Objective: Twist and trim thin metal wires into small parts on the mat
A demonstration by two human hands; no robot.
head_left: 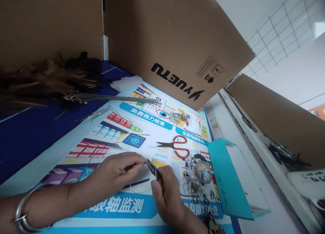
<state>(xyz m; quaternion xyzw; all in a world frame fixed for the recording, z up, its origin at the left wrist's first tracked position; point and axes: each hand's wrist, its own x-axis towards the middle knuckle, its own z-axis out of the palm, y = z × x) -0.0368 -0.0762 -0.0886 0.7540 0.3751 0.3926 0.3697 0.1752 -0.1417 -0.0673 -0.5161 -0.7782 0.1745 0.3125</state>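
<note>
My right hand is closed around dark-jawed pliers, whose tip points up and left. My left hand pinches near the plier tip; a thin wire loops below between the two hands. What exactly sits between the left fingertips is too small to tell. Beyond the hands lie red-handled scissors, blades pointing left. Right of my right hand is a pile of small metal rings and clips, with a round clear dish beside it.
A printed poster covers the table. A large cardboard box stands behind, and an open teal box at right. Long thin wires and brown feathers lie at back left. Another small metal pile rests farther back.
</note>
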